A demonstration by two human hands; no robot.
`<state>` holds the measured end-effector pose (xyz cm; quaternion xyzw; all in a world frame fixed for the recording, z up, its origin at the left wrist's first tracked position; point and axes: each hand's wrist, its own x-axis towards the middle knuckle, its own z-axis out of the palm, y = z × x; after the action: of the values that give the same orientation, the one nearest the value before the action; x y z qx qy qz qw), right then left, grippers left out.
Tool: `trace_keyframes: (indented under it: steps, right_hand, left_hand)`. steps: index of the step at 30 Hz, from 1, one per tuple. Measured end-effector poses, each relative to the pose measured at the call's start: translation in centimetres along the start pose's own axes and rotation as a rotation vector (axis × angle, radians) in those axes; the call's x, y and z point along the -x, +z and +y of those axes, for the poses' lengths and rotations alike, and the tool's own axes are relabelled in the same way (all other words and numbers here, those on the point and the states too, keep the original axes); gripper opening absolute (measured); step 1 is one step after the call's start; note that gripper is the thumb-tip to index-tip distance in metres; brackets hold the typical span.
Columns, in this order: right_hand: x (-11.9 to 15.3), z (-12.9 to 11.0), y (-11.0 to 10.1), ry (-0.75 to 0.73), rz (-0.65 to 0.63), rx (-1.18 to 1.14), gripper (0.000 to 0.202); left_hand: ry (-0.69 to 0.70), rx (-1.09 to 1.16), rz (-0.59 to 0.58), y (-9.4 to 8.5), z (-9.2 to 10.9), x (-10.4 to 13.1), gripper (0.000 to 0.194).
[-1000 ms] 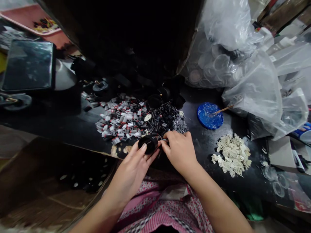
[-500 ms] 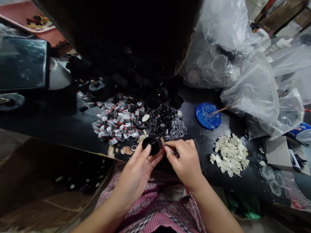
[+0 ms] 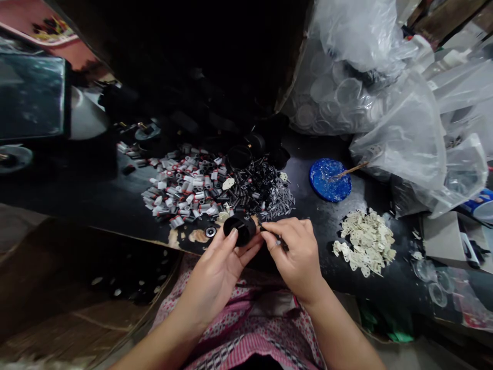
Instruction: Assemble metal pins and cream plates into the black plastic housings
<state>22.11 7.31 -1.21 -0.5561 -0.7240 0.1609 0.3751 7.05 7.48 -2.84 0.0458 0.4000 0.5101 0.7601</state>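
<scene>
My left hand [image 3: 225, 257] is wrapped round a black round plastic housing [image 3: 239, 230], its open side tilted up and to the left. Right beside it, my right hand [image 3: 290, 249] pinches at the housing's right side; a small dark part shows at the fingertips, too small to name. Bits of grey show inside the curled fingers. Just beyond the hands lie a heap of grey and white sleeves with red rings [image 3: 188, 185], black springs [image 3: 241, 192] and small grey pins [image 3: 280, 198]. A small ring-shaped part [image 3: 210, 232] rests near the table edge.
Right of the hands are a blue lid [image 3: 330, 180] holding a stick and a pile of cream-coloured flat plates [image 3: 365, 241]. Clear plastic bags [image 3: 404, 133] crowd the back right. A box [image 3: 115, 308] with dark parts stands below the table's left edge.
Both hands keep their hold on the housing and barely move. The whole view has shifted slightly; the things on the table stay where they were.
</scene>
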Motion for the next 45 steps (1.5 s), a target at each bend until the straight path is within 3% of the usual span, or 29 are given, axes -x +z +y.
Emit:
trace_keyframes:
  steps: [5,14,22,28,32,37,42,45]
  right_hand:
    - [-0.6,-1.1,-0.8,-0.006,0.033,-0.09,0.009]
    - [-1.3,-2.0,-1.2,0.022,-0.023,-0.085,0.006]
    - [-0.9,-2.1,-1.6,-0.008,-0.107,-0.191,0.003]
    - [-0.4,-2.5,-0.9,-0.017,0.026,-0.207,0.006]
    - [-0.5,-2.5,-1.0,-0.028,-0.026,-0.203,0.006]
    - [-0.9,-2.5,-1.9,0.141,-0.129,-0.429,0.007]
    - [-1.0,-2.5,-2.2,0.463,-0.268,-0.61,0.006]
    - [-0.8,-2.5,-2.0,0.44,-0.231,-0.527,0.003]
  left_hand:
    - [0.01,-0.112,-0.044,-0.8,0.2,0.0,0.022]
    - [0.024,-0.265,-0.089,-1.8,0.1,0.0,0.023]
    - [-0.049,-0.211,-0.098,-1.0,0.9,0.0,0.027]
    - [-0.115,-0.115,-0.091,-0.2,0.8,0.5,0.027]
    - [-0.137,-0.072,-0.099,-0.3,0.8,0.4,0.029]
    - [-0.181,-0.134,-0.183,-1.0,1.3,0.2,0.024]
    - [-0.18,-0.214,-0.268,-1.4,1.5,-0.3,0.021]
    - [-0.165,-0.243,-0.255,-1.6,1.5,-0.7,0.026]
